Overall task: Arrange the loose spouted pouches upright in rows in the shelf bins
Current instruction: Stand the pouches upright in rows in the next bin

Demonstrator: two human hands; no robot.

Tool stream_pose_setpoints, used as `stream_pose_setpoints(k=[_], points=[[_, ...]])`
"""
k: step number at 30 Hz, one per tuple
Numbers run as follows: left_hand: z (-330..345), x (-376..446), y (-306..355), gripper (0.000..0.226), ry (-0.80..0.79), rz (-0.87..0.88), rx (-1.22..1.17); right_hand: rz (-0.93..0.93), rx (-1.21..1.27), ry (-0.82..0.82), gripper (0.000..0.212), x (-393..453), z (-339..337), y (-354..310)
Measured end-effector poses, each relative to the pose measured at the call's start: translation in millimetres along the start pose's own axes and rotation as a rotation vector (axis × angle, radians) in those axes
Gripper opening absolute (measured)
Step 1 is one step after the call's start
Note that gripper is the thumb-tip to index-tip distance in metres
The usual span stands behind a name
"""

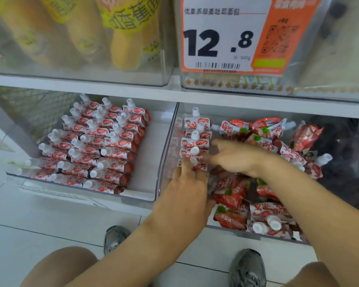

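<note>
Grey shoes (248, 268) on tiled floor, left hand (184, 195) flat against upright pouch row (195, 141), right hand (234, 157) outstretched over loose pouches (263, 212)

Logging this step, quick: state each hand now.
Left hand: open, straight fingers pressing the upright row of pouches.
Right hand: fingers at the same row; grip cannot be told.

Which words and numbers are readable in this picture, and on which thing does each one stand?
"12.8": price tag on the upper shelf bin.
"500g": small, faint print under the price on that tag.
Chinese line atop the tag: too blurred to quote surely.
QR code, barcode digits: unreadable.
Yellow packets, upper left: large Chinese characters, upside down, blurred.
Pouches in the lower bins: red Chinese print, too small to read.
</note>
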State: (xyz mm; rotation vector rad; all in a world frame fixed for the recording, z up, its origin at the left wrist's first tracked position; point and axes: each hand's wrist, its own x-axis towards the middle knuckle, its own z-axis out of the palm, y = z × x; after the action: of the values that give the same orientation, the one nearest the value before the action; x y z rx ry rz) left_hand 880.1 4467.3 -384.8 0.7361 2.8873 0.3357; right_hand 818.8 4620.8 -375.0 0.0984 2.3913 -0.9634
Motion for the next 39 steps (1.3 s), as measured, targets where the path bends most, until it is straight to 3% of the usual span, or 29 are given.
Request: stream_pose_setpoints(k=[4,6,8,12,16,19,22,24,27,29,31,33,35,37,39], points=[[-6.8,-9.4,3.8,0.046,0.167,0.076,-0.035,0.016,-0.350,0.059,0.063,-49.5,-26.1,6.7],[-10.1,-8.6,9.9,0.037,0.219,0.169,-0.153,-0.031,-0.385,0.053,0.062,-73.9,-26.0,20.5],[-10.2,-3.0,16.3,0.033,0.094,0.275,-0.295,-0.060,-0.396,-0.032,0.063,-93.1,-22.0,38.0],[-4.2,12.7,26.8,0.038,-0.099,0.364,-0.339,-0.127,-0.450,-0.073,0.068,-104.7,-20.9,61.3],[-4.8,16.1,29.9,0.039,-0.289,0.344,-0.371,-0.241,-0.368,-0.088,0.029,-104.6,-20.8,76.9],[-5.2,18.5,30.7,0.047,-0.339,0.294,-0.323,-0.254,-0.309,0.037,0.009,-102.2,-28.2,80.4],[-4.8,23.9,26.9,0.048,-0.461,0.285,-0.176,-0.220,-0.324,0.211,0.009,-91.6,-31.7,83.5],[-6.2,26.1,26.1,0.047,-0.538,0.318,-0.133,-0.189,-0.308,0.406,0.010,-86.0,-37.1,83.9],[-8.6,25.2,29.3,0.037,-0.588,0.359,-0.168,-0.257,-0.409,0.835,0.016,-85.0,-46.2,80.9],[-9.0,21.2,28.8,0.035,-0.599,0.372,-0.249,-0.331,-0.468,0.920,0.025,-90.3,-41.8,71.1],[-7.3,14.4,24.1,0.030,-0.576,0.391,-0.276,-0.445,-0.464,0.744,0.020,-95.5,-26.9,61.5],[-3.4,9.5,17.9,0.013,-0.503,0.425,-0.250,-0.394,-0.364,0.312,0.023,-98.5,-7.5,59.4],[-1.0,7.4,15.1,0.010,-0.429,0.458,-0.225,-0.297,-0.385,0.001,0.045,-97.1,7.5,63.8],[1.5,8.1,12.9,0.017,-0.427,0.468,-0.246,-0.291,-0.426,-0.068,0.045,-97.7,8.8,70.6],[1.9,9.0,12.6,0.022,-0.458,0.462,-0.264,-0.252,-0.397,-0.067,0.026,-102.4,-1.2,77.7]])
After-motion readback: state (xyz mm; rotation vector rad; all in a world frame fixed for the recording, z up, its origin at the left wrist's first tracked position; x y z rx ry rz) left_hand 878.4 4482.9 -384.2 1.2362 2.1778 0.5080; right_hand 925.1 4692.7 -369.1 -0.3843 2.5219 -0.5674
